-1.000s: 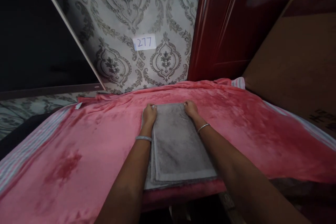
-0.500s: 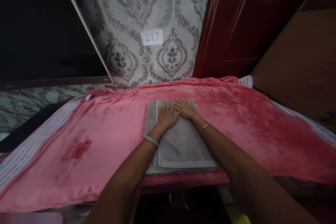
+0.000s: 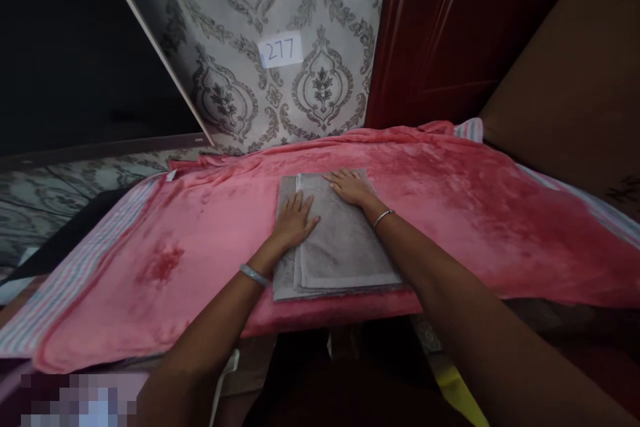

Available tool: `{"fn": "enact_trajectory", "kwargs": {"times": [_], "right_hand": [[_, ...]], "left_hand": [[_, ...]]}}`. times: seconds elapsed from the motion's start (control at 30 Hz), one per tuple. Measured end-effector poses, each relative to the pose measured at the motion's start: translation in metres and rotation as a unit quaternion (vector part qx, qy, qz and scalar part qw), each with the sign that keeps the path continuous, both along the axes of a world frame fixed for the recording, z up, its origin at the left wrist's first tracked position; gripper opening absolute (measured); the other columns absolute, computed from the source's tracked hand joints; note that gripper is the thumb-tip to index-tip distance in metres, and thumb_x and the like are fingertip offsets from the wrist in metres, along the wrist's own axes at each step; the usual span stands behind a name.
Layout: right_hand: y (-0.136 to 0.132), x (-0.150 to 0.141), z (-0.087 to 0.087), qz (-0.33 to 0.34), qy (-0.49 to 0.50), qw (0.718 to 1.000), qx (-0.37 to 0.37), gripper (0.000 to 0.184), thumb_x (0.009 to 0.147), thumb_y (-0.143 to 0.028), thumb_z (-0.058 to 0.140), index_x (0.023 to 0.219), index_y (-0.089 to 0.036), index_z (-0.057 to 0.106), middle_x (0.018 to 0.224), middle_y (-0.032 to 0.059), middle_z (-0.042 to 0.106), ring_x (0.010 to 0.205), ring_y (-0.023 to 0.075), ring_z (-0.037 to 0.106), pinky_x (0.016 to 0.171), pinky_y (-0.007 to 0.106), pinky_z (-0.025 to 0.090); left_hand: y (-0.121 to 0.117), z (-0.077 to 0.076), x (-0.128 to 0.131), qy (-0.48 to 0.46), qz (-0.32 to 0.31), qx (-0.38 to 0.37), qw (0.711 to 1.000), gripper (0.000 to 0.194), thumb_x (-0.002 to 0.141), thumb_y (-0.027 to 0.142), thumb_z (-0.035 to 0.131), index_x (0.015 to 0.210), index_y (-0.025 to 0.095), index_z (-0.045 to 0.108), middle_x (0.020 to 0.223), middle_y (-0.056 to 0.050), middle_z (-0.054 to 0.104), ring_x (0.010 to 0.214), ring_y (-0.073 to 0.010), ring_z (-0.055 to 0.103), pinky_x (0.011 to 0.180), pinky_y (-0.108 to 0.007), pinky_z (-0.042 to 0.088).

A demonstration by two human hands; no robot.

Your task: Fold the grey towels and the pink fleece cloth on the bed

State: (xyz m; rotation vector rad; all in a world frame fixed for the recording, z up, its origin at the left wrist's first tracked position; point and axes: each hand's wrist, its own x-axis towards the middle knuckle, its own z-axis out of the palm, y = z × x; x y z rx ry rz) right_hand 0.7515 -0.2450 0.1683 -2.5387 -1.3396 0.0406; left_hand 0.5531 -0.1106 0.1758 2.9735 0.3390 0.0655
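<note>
A folded grey towel [image 3: 340,247] lies in layers on a pink fleece blanket [image 3: 450,213] that covers a table. My left hand [image 3: 294,221] rests flat on the towel's left part, fingers stretched out and open. My right hand [image 3: 350,188] lies flat on the towel's far end, fingers spread and open. Each wrist wears a thin bangle. Neither hand holds anything.
Patterned wallpaper with a paper label reading 277 [image 3: 280,50] stands behind the table. A dark red door [image 3: 440,33] is at the back right, a brown cardboard box [image 3: 575,80] at the right. A striped cloth [image 3: 65,280] shows under the blanket's left edge.
My hands went from the towel's far corners to its middle, then my left hand slid back toward me and to the left. The view has shifted down slightly.
</note>
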Motion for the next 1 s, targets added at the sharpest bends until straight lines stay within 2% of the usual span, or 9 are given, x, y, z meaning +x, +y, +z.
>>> {"fn": "enact_trajectory", "kwargs": {"times": [0.13,0.23,0.33,0.43,0.53,0.67,0.87,1.0], "right_hand": [[0.003,0.002,0.006,-0.001,0.024,1.0,-0.008,0.054,0.106,-0.037,0.033,0.159,-0.03,0.04,0.168,0.0041,0.03,0.154,0.029,0.024,0.124,0.055,0.017],[0.001,-0.003,0.012,-0.024,0.047,0.998,-0.015,0.055,0.106,-0.038,0.036,0.16,-0.029,0.038,0.169,0.0057,0.027,0.156,0.031,0.021,0.124,0.056,0.018],[-0.011,-0.02,0.011,-0.056,0.029,0.998,0.012,0.056,0.106,-0.04,0.034,0.16,-0.028,0.037,0.169,0.0074,0.027,0.156,0.0322,0.021,0.123,0.057,0.02],[-0.029,-0.043,0.0,-0.045,0.0,0.999,0.018,0.055,0.106,-0.042,0.031,0.16,-0.031,0.037,0.169,0.005,0.027,0.156,0.0324,0.02,0.123,0.06,0.02],[-0.041,-0.058,-0.008,-0.037,-0.002,0.999,0.003,0.056,0.106,-0.042,0.029,0.161,-0.032,0.033,0.17,0.0041,0.024,0.156,0.0325,0.019,0.122,0.061,0.02],[-0.043,-0.061,-0.008,-0.039,-0.001,0.999,0.002,0.056,0.106,-0.044,0.029,0.161,-0.033,0.034,0.17,0.0036,0.025,0.156,0.0322,0.02,0.122,0.06,0.02],[-0.039,-0.059,0.002,-0.038,0.01,0.999,0.005,0.057,0.106,-0.043,0.03,0.161,-0.03,0.034,0.17,0.0043,0.025,0.156,0.0319,0.019,0.123,0.06,0.018],[-0.052,-0.071,0.012,-0.023,0.061,0.998,-0.015,0.057,0.106,-0.048,0.029,0.161,-0.033,0.033,0.17,0.004,0.023,0.157,0.0324,0.018,0.123,0.062,0.018]], "left_hand": [[-0.018,0.016,-0.012,0.026,0.034,0.016,0.999,0.064,0.101,0.048,0.041,0.156,0.015,0.038,0.167,-0.02,0.03,0.156,-0.0345,0.024,0.124,-0.054,0.022],[-0.048,0.021,-0.008,-0.008,-0.003,0.019,1.0,0.062,0.101,0.045,0.04,0.155,0.014,0.04,0.167,-0.019,0.031,0.156,-0.0333,0.024,0.125,-0.054,0.02],[-0.075,0.013,-0.004,-0.021,-0.045,0.011,0.999,0.067,0.1,0.049,0.04,0.159,0.017,0.033,0.169,-0.017,0.027,0.157,-0.033,0.019,0.127,-0.056,0.014],[-0.088,0.001,-0.006,-0.004,-0.049,0.011,0.999,0.073,0.1,0.054,0.04,0.162,0.018,0.029,0.17,-0.016,0.02,0.158,-0.0363,0.012,0.126,-0.062,0.01],[-0.087,-0.005,-0.012,0.003,-0.041,0.013,0.999,0.075,0.099,0.058,0.04,0.162,0.02,0.029,0.171,-0.015,0.018,0.159,-0.0371,0.009,0.126,-0.062,0.008],[-0.073,-0.006,-0.032,0.008,-0.011,0.008,1.0,0.079,0.096,0.066,0.041,0.162,0.023,0.031,0.171,-0.014,0.019,0.159,-0.0363,0.007,0.126,-0.059,0.009],[-0.051,-0.009,-0.075,0.014,-0.016,0.002,1.0,0.073,0.099,0.059,0.042,0.161,0.023,0.031,0.171,-0.013,0.018,0.159,-0.0299,0.013,0.127,-0.051,0.015],[-0.046,-0.009,-0.086,0.009,-0.017,-0.004,1.0,0.069,0.099,0.055,0.044,0.16,0.025,0.033,0.171,-0.012,0.021,0.158,-0.0282,0.02,0.127,-0.05,0.018]]}}
